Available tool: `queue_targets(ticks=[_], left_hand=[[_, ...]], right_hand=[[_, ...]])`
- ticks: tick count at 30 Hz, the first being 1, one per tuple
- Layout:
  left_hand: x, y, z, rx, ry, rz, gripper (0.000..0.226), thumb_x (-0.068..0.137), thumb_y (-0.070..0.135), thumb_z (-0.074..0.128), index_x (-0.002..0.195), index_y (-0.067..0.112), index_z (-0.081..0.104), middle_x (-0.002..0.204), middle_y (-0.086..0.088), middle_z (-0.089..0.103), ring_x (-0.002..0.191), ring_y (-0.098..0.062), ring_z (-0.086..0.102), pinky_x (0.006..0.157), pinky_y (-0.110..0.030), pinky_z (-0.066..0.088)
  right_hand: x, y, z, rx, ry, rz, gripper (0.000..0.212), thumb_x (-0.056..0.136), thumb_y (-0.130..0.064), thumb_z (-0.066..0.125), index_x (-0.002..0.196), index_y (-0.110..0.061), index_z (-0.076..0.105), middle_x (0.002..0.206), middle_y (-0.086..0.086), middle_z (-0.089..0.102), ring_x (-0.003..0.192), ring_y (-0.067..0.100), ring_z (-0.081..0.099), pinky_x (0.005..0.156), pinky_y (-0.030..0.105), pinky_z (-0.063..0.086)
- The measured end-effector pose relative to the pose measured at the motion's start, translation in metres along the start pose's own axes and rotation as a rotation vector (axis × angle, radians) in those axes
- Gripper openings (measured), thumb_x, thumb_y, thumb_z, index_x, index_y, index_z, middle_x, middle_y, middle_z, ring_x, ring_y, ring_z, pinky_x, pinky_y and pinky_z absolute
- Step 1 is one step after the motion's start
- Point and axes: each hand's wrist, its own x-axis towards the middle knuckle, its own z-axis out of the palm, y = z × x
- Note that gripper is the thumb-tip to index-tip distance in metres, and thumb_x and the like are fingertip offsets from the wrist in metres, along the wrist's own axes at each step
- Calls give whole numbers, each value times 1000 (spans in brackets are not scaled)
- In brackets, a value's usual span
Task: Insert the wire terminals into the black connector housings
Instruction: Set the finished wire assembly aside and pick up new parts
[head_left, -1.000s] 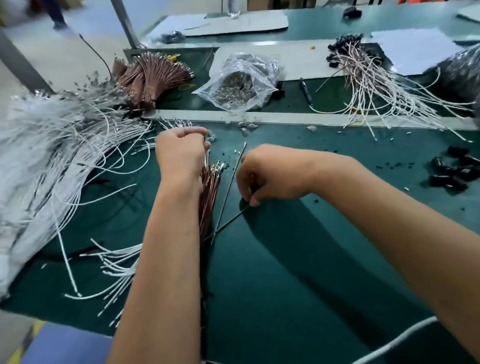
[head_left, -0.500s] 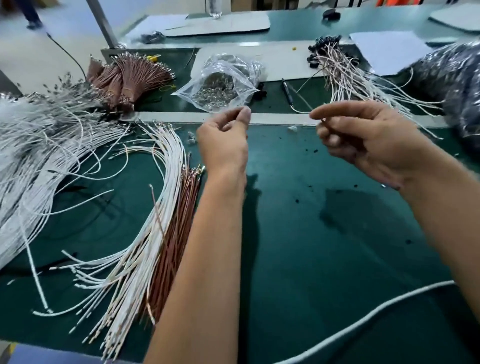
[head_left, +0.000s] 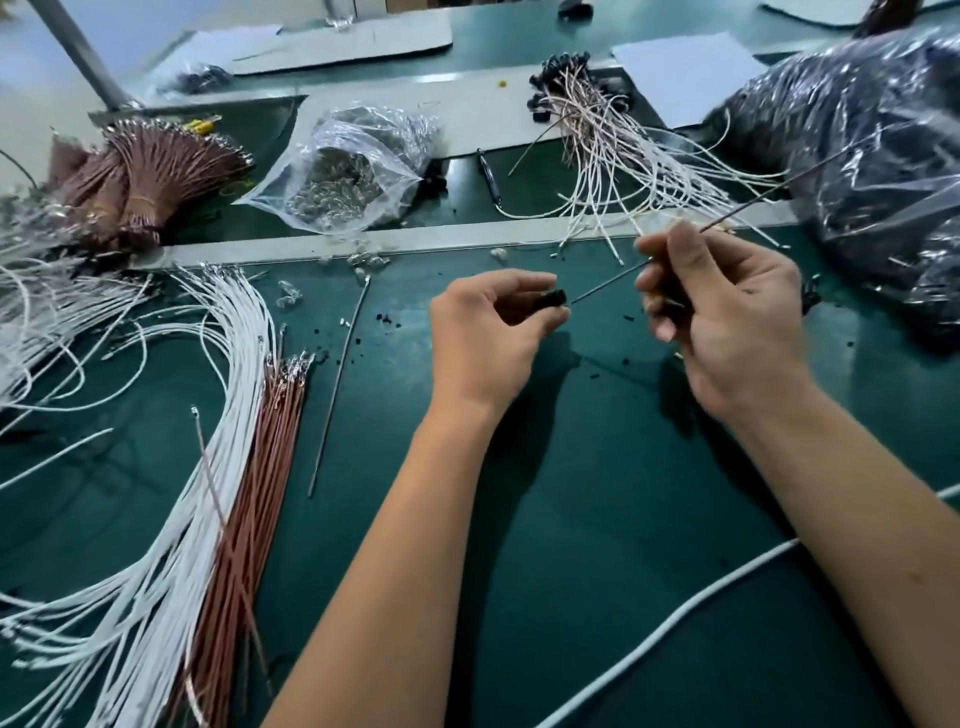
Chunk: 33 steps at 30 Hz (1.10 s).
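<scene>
Above the middle of the green bench (head_left: 571, 519), the left hand (head_left: 488, 343) pinches a small black connector housing (head_left: 553, 300) between thumb and fingertips. The right hand (head_left: 727, 317) is curled round thin dark wires (head_left: 608, 283), pinching them near the thumb; one wire's end reaches to the housing's open face, though whether the terminal is already inside is too small to tell. Another strand rises from that hand toward the far right corner. Toward the left edge lie a fan of white wires (head_left: 208, 467) and, just beside it, a straight bundle of brown wires (head_left: 260, 467) with metal terminals at their far ends; a single dark wire (head_left: 337, 384) lies apart, nearer the hands. Beyond a pale strip across the bench, a tied bunch of brown wires (head_left: 150, 176) sits at the far left, a clear bag of metal terminals (head_left: 353, 171) near the middle, and a heap of finished wires with black housings (head_left: 613, 145) to the right. A big dark plastic bag (head_left: 872, 156) fills the far right corner.
</scene>
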Motion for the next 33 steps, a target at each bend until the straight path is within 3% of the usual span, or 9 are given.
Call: queue_targets(ticks=[5,16,33], left_hand=[[1,1,0,22,7,-33,22,70,11,91,80,17,72,71,4,74,64,-6,69,61,-15,50],[1,2,-2,37,-7,-38,19,72,13,91,77,20,74,70,5,74,69,-15,71,63,-22,55],[1,2,-3,16,-11,-46,17,74,14,90,79,18,74,72,4,74,68,-10,70,64,-20,54]], right_hand=[[2,2,0,21,42,-26,26,103,-23,62,89,-6,74,70,7,67,54,16,55,45,22,42],[4,-2,-3,57,64,-61,25,104,-22,60,89,-6,73,70,4,66,55,15,54,46,22,41],[6,0,-6,56,55,-74,25,104,-24,61,88,-11,76,70,3,67,56,15,54,46,21,40]])
